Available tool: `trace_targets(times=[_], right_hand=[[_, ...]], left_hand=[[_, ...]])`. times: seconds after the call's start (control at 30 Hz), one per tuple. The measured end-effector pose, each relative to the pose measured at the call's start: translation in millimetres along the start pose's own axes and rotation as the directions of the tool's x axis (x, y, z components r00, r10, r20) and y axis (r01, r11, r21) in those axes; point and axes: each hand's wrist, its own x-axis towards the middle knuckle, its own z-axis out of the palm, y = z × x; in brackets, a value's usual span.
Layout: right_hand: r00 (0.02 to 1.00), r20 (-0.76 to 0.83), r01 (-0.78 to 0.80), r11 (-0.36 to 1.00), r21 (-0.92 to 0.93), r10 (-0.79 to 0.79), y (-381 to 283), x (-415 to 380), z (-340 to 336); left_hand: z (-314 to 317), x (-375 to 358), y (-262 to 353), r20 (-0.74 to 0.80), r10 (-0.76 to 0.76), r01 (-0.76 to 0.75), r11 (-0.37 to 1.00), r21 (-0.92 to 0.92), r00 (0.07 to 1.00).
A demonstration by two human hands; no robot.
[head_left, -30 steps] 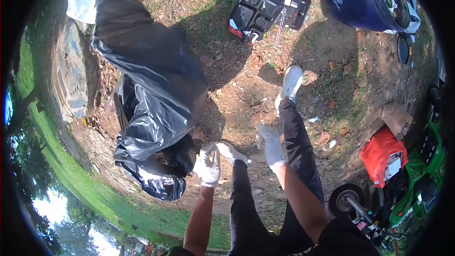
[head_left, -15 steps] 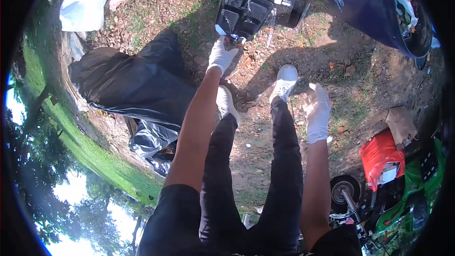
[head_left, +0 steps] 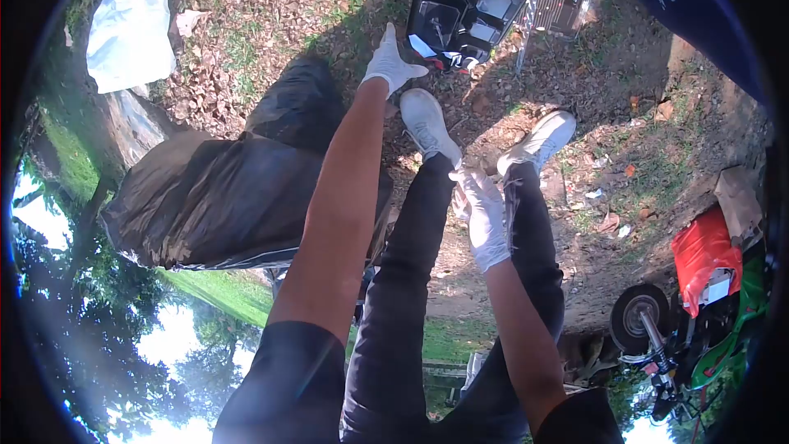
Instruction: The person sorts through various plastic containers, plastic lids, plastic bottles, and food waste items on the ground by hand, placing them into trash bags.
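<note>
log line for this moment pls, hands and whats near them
left hand: reaching at black food trays, grip unclear | right hand: empty, open, by legs | black trash bag: on ground

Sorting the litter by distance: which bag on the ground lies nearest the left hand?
The black bin bag, beside the left arm. The left hand reaches past it; the white bag lies farther off.

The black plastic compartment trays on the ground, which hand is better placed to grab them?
Left. The left hand reaches right beside the black plastic compartment trays; the right hand hangs back by the legs.
</note>
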Motion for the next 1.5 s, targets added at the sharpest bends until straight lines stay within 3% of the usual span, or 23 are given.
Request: trace_targets(times=[0.1,0.17,0.23,0.27,0.3,0.37,0.4,0.5,0.53,0.6,0.7,0.83,0.9,0.97,1.03,1.17,1.23,1.27,1.3,1.37,1.4,1.43,1.5], right_hand=[[1.0,-0.018,0.008,0.997,-0.079,-0.01,18,8,-6],[0.998,-0.035,0.041,0.998,-0.049,-0.043,13,15,-10],[0.999,0.025,0.028,0.998,-0.06,-0.027,-7,20,-13],[0.993,-0.091,0.072,0.996,-0.051,-0.076,-9,25,-13],[0.992,-0.09,0.081,0.993,-0.082,-0.088,-19,31,-18],[0.986,-0.025,0.166,0.985,-0.048,-0.167,-25,44,-36],[0.981,-0.109,0.146,0.98,-0.136,-0.162,-32,42,-39],[0.973,-0.132,0.172,0.975,-0.139,-0.191,-45,49,-39],[0.984,-0.068,0.154,0.98,-0.13,-0.163,-54,44,-43],[0.987,-0.099,0.114,0.989,-0.091,-0.123,-55,46,-43],[0.985,-0.165,0.048,0.998,-0.045,-0.055,-58,49,-38],[0.989,-0.121,0.073,0.996,-0.052,-0.079,-71,51,-48],[0.99,-0.118,0.071,0.995,-0.063,-0.078,-79,51,-51],[0.995,-0.102,-0.019,0.999,0.027,0.021,-81,59,-68],[0.999,-0.04,-0.011,1.0,0.013,0.011,-85,57,-71],[0.991,-0.108,0.067,0.986,-0.154,-0.084,-110,43,-54],[0.998,-0.018,0.062,0.991,-0.118,-0.065,-127,38,-57],[0.999,0.013,0.049,0.992,-0.112,-0.048,-139,31,-56],[1.0,-0.018,0.006,0.999,-0.045,-0.007,-154,22,-54],[0.997,0.079,0.012,0.999,0.035,-0.015,-185,-11,-55],[0.997,0.047,0.065,0.997,0.043,-0.067,-194,-26,-58],[0.968,0.238,0.089,0.996,-0.011,-0.084,-209,-52,-68],[0.973,0.193,0.138,0.99,-0.041,-0.127,-227,-104,-82]], left_hand=[[15,35,-14,-0.034,0.061,-0.062,0.998,-0.024,0.998],[28,59,-18,-0.174,0.239,-0.248,0.968,-0.034,0.955],[33,68,-19,-0.24,0.185,-0.208,0.975,-0.074,0.953],[30,62,-9,-0.29,0.182,-0.211,0.975,-0.071,0.94],[26,56,-1,-0.288,0.172,-0.202,0.976,-0.077,0.942],[20,55,11,-0.072,0.179,-0.181,0.983,-0.029,0.981],[24,57,13,-0.134,0.17,-0.164,0.985,0.054,0.976],[28,59,19,-0.218,0.185,-0.157,0.978,0.137,0.958],[29,57,19,-0.211,0.179,-0.152,0.979,0.138,0.961],[24,59,15,0.01,0.093,-0.089,0.975,-0.205,0.996],[38,73,-14,0.037,0.216,-0.194,0.928,-0.318,0.976],[28,51,4,0.086,0.161,-0.09,0.836,-0.541,0.983],[27,40,9,0.076,0.186,-0.105,0.798,-0.594,0.98],[26,20,17,-0.058,0.151,-0.157,0.808,-0.568,0.987],[29,4,22,-0.128,0.149,-0.196,0.716,-0.67,0.981],[5,-74,89,-0.349,0.033,-0.185,0.892,-0.412,0.937],[5,-100,101,-0.532,0.169,-0.344,0.905,-0.249,0.83],[0,-117,110,-0.621,0.282,-0.357,0.934,0.004,0.732],[-12,-138,128,-0.615,0.352,-0.401,0.914,0.063,0.706],[-38,-182,164,-0.652,0.442,-0.467,0.872,0.15,0.616],[-49,-202,179,-0.697,0.49,-0.526,0.829,0.188,0.523],[-64,-223,194,-0.714,0.541,-0.58,0.781,0.231,0.445],[-105,-281,234,-0.688,0.6,-0.557,0.761,0.334,0.408]])
